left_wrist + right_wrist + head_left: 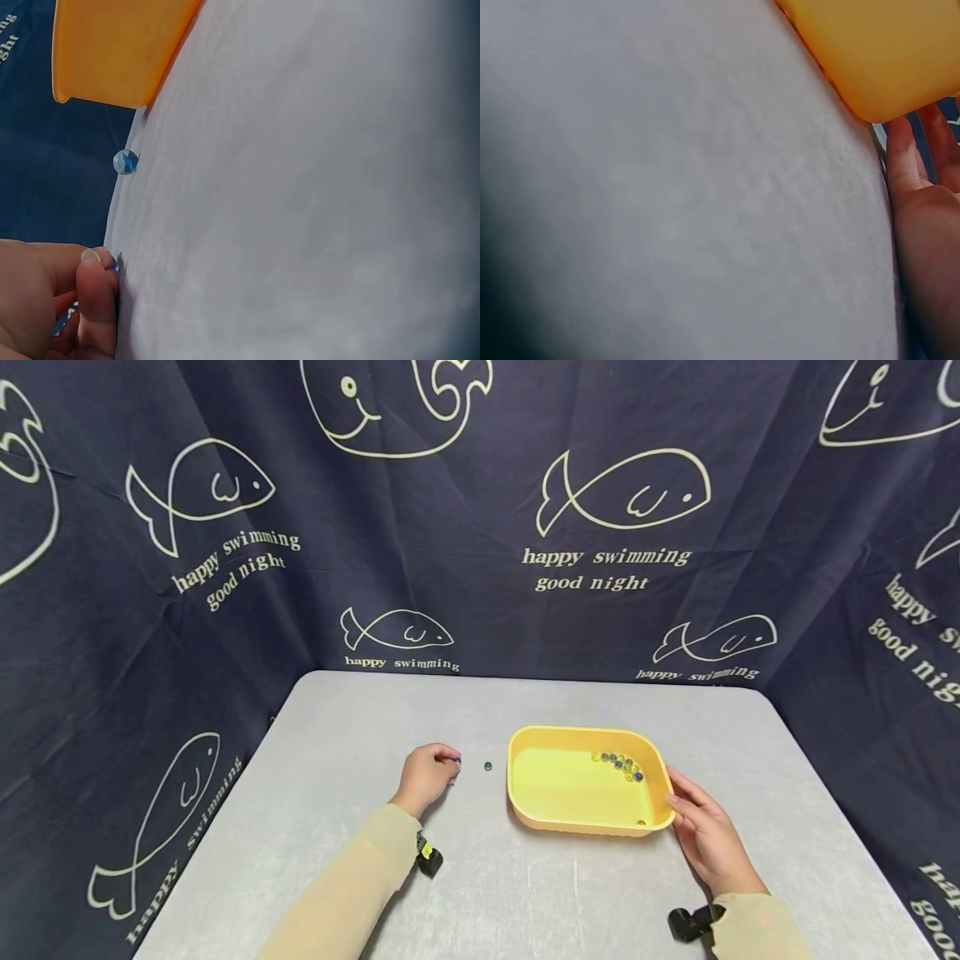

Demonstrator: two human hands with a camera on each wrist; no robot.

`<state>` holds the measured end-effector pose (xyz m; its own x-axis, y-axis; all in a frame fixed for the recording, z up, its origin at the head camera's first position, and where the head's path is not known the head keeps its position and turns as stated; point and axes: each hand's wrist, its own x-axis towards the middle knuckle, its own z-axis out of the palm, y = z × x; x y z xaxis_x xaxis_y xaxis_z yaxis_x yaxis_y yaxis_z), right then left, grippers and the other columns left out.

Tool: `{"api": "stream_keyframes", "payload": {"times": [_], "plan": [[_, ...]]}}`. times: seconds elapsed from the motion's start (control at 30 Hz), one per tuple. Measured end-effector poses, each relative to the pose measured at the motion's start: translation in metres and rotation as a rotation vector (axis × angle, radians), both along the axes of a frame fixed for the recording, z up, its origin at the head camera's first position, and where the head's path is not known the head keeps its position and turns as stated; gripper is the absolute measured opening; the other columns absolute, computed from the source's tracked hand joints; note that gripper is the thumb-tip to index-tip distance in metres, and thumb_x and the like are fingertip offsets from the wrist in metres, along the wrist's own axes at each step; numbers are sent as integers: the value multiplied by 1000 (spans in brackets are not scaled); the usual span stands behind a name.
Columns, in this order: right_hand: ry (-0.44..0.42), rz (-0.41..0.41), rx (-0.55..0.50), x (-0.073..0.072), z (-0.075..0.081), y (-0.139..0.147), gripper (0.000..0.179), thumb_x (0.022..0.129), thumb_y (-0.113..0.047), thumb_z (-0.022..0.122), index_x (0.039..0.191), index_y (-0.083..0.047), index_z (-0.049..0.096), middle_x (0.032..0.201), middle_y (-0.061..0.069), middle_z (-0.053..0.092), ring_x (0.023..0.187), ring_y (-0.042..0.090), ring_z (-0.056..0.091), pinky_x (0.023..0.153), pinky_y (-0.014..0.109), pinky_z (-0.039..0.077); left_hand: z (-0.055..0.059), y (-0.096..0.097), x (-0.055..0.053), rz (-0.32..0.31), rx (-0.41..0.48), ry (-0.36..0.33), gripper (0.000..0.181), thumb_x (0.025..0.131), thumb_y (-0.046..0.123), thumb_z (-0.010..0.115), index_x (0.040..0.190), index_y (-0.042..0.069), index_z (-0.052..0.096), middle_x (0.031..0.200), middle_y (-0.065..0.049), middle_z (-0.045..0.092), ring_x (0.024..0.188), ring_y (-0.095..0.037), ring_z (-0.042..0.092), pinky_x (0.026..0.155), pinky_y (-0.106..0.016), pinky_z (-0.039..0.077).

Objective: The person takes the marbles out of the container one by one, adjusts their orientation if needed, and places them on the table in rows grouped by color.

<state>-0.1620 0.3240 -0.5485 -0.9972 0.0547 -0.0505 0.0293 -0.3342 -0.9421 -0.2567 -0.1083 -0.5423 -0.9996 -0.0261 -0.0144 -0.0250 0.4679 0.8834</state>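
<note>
My left hand [426, 777] is low over the table, left of the yellow bin. Its thumb and fingertips pinch a blue marble [115, 265], mostly hidden by the fingers. Between that hand and the bin, a clear marble with a blue swirl [126, 162] lies on the table. The yellow plastic bin [570, 823] holds several blue and yellow marbles [618, 763], clustered toward its back right, and one lone marble [641, 822] near its front right. My right hand [708, 835] touches the bin's right end with fairly straight fingers and thumb.
The light grey tabletop [360, 860] lies under everything. Dark blue curtains [480, 527] with fish drawings enclose its back and sides. A small black device is strapped at each wrist.
</note>
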Motion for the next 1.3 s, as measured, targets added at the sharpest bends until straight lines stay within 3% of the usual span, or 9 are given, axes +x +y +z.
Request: {"api": "stream_keyframes", "payload": {"times": [0.47, 0.73, 1.3], "plan": [[-9, -3, -2, 0, 0, 1, 49, 103, -2, 61, 150, -12, 54, 151, -6, 50, 126, -2, 55, 102, 22, 46, 0, 1, -1, 4, 4, 7, 9, 86, -1, 72, 91, 5, 77, 71, -1, 65, 59, -14, 65, 57, -30, 55], [-14, -17, 9, 0, -1, 1, 48, 103, -3, 61, 150, -13, 55, 153, -5, 49, 125, -2, 56, 101, 21, 47, -6, 0, -1, -1, 24, 21, 10, 87, 1, 72, 94, 5, 77, 73, -2, 65, 60, -16, 65, 57, -31, 54], [-19, -2, 22, -1, 2, -1, 52, 103, -5, 62, 153, -12, 50, 153, -6, 47, 124, -5, 54, 101, 19, 46, -2, -5, 2, 27, 209, -33, 15, 90, 4, 75, 106, 1, 75, 85, -8, 67, 66, -19, 66, 62, -31, 58]]}}
